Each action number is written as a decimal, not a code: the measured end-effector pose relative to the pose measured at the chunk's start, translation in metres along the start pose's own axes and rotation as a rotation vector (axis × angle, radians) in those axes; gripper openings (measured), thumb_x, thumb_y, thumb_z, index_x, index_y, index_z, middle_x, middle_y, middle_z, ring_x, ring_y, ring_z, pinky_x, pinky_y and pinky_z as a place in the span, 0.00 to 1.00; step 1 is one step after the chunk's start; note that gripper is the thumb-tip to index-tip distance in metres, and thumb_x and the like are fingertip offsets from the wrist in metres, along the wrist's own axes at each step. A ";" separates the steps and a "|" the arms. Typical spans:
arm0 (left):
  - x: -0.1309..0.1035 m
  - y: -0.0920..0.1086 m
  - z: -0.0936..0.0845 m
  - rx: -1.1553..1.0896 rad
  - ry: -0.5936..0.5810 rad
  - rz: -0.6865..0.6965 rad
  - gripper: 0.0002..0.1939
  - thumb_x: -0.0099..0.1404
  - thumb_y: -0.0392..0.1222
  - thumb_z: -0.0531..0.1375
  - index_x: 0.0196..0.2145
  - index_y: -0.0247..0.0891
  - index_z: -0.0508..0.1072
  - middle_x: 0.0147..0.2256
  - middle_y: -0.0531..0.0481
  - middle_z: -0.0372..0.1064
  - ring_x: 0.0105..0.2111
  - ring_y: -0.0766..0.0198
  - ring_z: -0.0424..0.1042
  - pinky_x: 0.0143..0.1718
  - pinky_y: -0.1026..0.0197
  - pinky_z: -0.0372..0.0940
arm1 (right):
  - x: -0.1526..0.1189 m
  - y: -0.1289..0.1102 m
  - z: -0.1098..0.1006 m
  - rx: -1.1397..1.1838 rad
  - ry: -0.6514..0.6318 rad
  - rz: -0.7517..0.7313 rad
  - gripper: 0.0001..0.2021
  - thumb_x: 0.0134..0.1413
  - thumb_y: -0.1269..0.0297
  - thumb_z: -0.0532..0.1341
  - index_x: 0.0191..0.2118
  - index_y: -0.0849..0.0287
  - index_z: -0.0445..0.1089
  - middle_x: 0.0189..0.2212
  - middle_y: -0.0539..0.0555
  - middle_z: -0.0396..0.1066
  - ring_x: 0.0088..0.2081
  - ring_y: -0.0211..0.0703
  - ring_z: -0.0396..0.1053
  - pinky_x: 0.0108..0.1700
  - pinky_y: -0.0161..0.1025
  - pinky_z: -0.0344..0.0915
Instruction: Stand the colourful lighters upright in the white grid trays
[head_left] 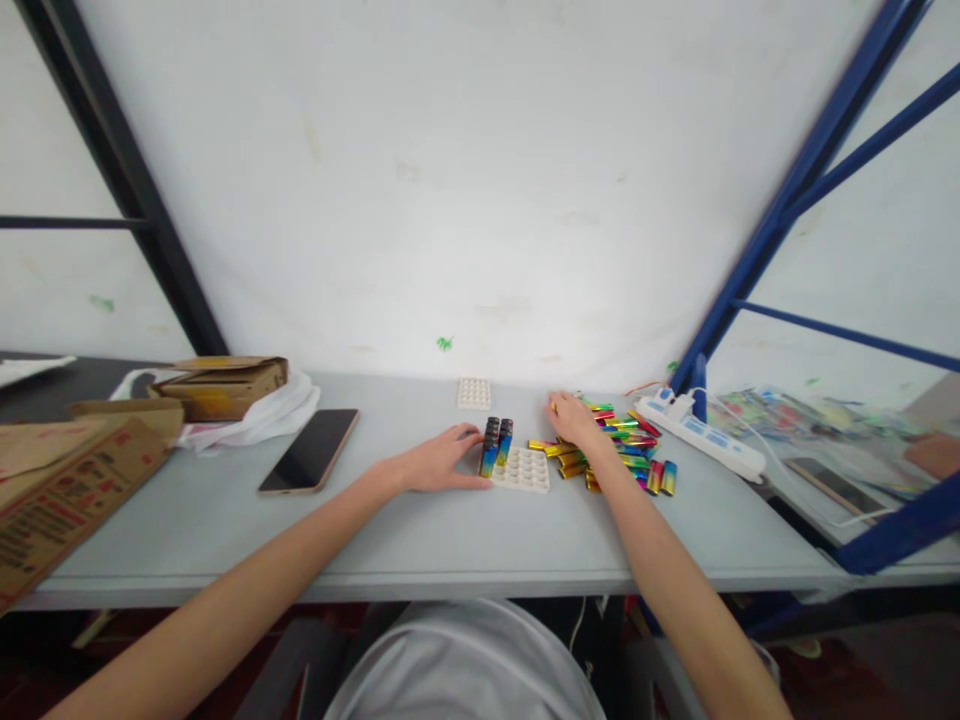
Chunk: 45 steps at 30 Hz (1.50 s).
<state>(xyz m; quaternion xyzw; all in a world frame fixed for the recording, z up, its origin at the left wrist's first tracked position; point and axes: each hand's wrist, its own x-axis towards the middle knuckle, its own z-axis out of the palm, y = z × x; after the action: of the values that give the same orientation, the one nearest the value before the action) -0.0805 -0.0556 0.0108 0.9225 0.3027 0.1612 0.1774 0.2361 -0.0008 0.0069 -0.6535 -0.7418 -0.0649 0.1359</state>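
Note:
A white tray (529,470) with rows of round hollows lies on the table in front of me. Several shiny blue-and-gold tubes (490,455) with dark tops stand upright in two rows at its left side. My left hand (442,462) is beside these tubes, thumb by the tray's near left corner and fingers apart near the tops. To the right of the tray, a loose pile of shiny coloured tubes (637,462) lies on the table. My right hand (574,418) reaches over the pile's far left part, fingers curled down; a gold glint shows at the fingertips, which are partly hidden.
A second white tray (474,393) lies near the wall. A phone (311,452) is on the left, beside an open cardboard box (232,388) in a white bag and a larger carton (82,470). A power strip (701,432) with cables lies right, near a blue metal frame (750,265).

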 end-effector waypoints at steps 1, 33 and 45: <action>0.000 0.000 0.000 -0.002 0.001 0.000 0.38 0.66 0.66 0.64 0.62 0.38 0.67 0.64 0.36 0.62 0.63 0.42 0.65 0.67 0.43 0.60 | 0.001 -0.001 0.001 -0.010 -0.038 -0.006 0.20 0.73 0.64 0.52 0.60 0.63 0.73 0.63 0.69 0.70 0.63 0.59 0.67 0.65 0.53 0.58; -0.001 -0.001 -0.001 -0.010 0.005 -0.020 0.38 0.65 0.67 0.65 0.62 0.39 0.69 0.64 0.36 0.63 0.64 0.41 0.65 0.68 0.43 0.60 | -0.018 -0.059 -0.029 1.351 -0.020 -0.033 0.21 0.61 0.38 0.58 0.41 0.52 0.62 0.20 0.39 0.55 0.18 0.33 0.49 0.20 0.30 0.48; -0.001 -0.001 -0.001 0.006 0.001 -0.017 0.39 0.66 0.67 0.64 0.64 0.39 0.67 0.65 0.37 0.62 0.64 0.43 0.64 0.69 0.45 0.58 | -0.030 -0.078 -0.035 0.878 0.354 0.020 0.24 0.56 0.43 0.54 0.19 0.53 0.52 0.18 0.45 0.47 0.24 0.36 0.49 0.29 0.38 0.45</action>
<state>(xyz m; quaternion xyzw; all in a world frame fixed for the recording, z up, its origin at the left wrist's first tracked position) -0.0824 -0.0554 0.0111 0.9203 0.3110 0.1595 0.1759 0.1661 -0.0501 0.0385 -0.5202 -0.6582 0.1460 0.5243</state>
